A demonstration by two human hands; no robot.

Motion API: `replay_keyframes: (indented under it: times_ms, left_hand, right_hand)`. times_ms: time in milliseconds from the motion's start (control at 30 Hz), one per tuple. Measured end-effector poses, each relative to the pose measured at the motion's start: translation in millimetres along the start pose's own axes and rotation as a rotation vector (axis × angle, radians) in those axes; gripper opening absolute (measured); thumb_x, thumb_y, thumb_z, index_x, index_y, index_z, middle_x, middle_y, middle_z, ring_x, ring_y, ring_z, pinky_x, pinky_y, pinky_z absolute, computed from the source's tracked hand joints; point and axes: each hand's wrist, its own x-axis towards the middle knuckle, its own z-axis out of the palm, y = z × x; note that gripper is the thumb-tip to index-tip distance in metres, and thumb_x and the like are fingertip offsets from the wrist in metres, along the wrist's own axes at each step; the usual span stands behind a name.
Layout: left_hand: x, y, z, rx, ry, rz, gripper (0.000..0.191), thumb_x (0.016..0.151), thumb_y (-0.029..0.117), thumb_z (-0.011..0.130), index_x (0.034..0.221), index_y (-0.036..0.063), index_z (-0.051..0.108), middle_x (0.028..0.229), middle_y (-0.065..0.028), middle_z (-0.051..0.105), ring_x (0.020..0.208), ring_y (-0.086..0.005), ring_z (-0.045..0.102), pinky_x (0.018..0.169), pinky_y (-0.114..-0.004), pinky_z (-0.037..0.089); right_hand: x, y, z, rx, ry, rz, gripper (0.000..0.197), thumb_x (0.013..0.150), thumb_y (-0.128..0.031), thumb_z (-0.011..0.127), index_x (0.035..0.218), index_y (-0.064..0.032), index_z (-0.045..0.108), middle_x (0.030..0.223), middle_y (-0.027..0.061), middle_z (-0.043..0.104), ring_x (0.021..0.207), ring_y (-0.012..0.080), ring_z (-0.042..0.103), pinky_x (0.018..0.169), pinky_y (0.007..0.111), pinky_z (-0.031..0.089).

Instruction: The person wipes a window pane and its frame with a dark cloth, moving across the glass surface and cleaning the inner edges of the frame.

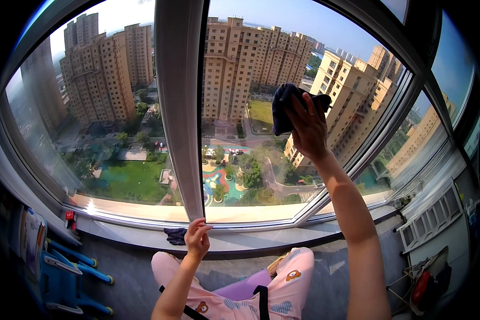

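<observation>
Up on the right-hand window pane (pixel 260 168), my right hand (pixel 310 132) is spread over a dark navy cloth (pixel 282 110). The bunched cloth sticks out to the left of my fingers and past their tips. Lower down, my left hand (pixel 198 238) is at the foot of the white window mullion (pixel 182 100), its fingers loosely bent. I see nothing held in it; whether it touches the frame is hard to tell. Just left of it, a second dark cloth (pixel 176 236) lies crumpled on the window sill (pixel 248 238).
A red object (pixel 70 220) sits at the sill's left end. Blue chair legs (pixel 92 272) stand on the grey floor at left. On the right are a white folding rack (pixel 432 220) and a folding stool (pixel 428 280). Tall buildings (pixel 228 68) show outside.
</observation>
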Motion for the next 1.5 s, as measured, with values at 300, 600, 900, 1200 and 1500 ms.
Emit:
replay_keyframes:
  times_ms: [300, 600, 900, 1200, 1500]
  left_hand:
    - [14.0, 23.6, -0.4, 0.029, -0.009, 0.085, 0.027, 0.067, -0.011, 0.053, 0.080, 0.0092, 0.064, 0.101, -0.0115, 0.057, 0.075, -0.0207, 0.061, 0.060, -0.028, 0.051]
    - [14.7, 30.0, -1.7, -0.001, -0.040, 0.127, 0.029, 0.065, -0.012, 0.053, 0.081, 0.0101, 0.065, 0.099, -0.0108, 0.058, 0.072, -0.0201, 0.061, 0.057, -0.028, 0.051]
    - [-9.8, -14.4, -26.0, 0.159, -0.076, -0.004, 0.024, 0.067, -0.010, 0.052, 0.080, 0.0072, 0.064, 0.101, -0.0101, 0.058, 0.071, -0.0208, 0.060, 0.059, -0.029, 0.050]
    - [-21.0, -9.2, -3.3, 0.074, -0.145, -0.034, 0.024, 0.063, -0.010, 0.053, 0.076, 0.0069, 0.063, 0.100, -0.0103, 0.057, 0.070, -0.0211, 0.060, 0.060, -0.029, 0.051]
    - [2.2, -1.4, -34.9, 0.141, -0.062, 0.073, 0.025, 0.064, -0.011, 0.054, 0.077, 0.0084, 0.063, 0.102, -0.0100, 0.058, 0.070, -0.0209, 0.061, 0.059, -0.030, 0.051]
  right_hand:
    - [-18.1, -63.3, 53.7, 0.097, 0.381, 0.443, 0.042, 0.081, -0.018, 0.046, 0.122, -0.0073, 0.051, 0.134, 0.0143, 0.040, 0.126, 0.0379, 0.031, 0.103, 0.053, 0.018]
    - [-149.1, -80.0, 75.2, -0.023, -0.161, -0.149, 0.044, 0.078, -0.017, 0.052, 0.120, -0.0317, 0.053, 0.138, -0.0123, 0.037, 0.131, 0.0106, 0.028, 0.109, 0.040, 0.015]
    - [-66.9, 69.8, 32.6, 0.082, 0.530, 0.985, 0.041, 0.089, -0.022, 0.045, 0.124, -0.0013, 0.046, 0.138, 0.0171, 0.034, 0.128, 0.0388, 0.027, 0.106, 0.048, 0.016]
    - [-169.1, -147.0, 98.3, 0.152, -0.217, 0.031, 0.049, 0.076, -0.028, 0.058, 0.125, -0.0251, 0.050, 0.136, -0.0031, 0.039, 0.127, 0.0259, 0.031, 0.105, 0.053, 0.016]
    - [-100.5, -65.4, 44.8, 0.012, -0.119, 0.164, 0.039, 0.078, -0.016, 0.054, 0.116, -0.0232, 0.057, 0.136, -0.0046, 0.041, 0.132, 0.0219, 0.028, 0.109, 0.046, 0.014]
